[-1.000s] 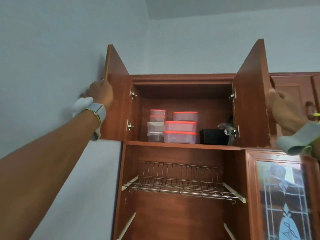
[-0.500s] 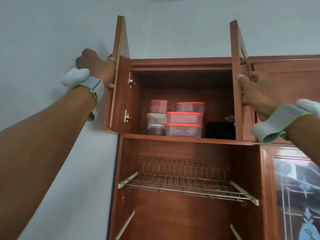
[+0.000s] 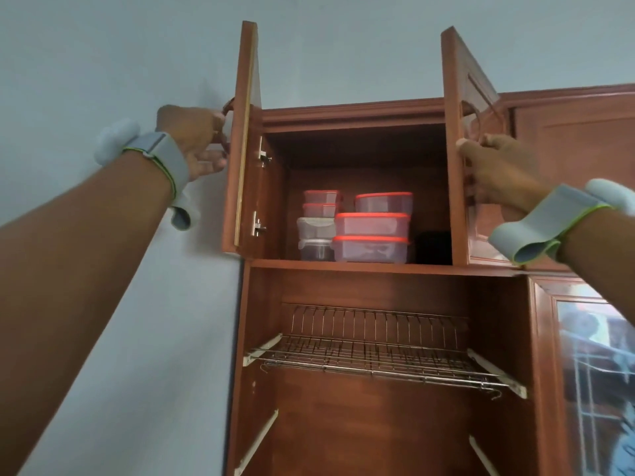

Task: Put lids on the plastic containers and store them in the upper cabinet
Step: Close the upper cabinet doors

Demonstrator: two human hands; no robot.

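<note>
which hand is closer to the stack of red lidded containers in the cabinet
Right. The right hand grips the right door's edge just right of and above the red lidded containers. The left hand is outside the left door, farther away.

On the shelf are set two stacks of lidded containers, side by side, with a dark box to their right.

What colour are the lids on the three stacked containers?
Red-orange lids, clearest in the head view.
</note>
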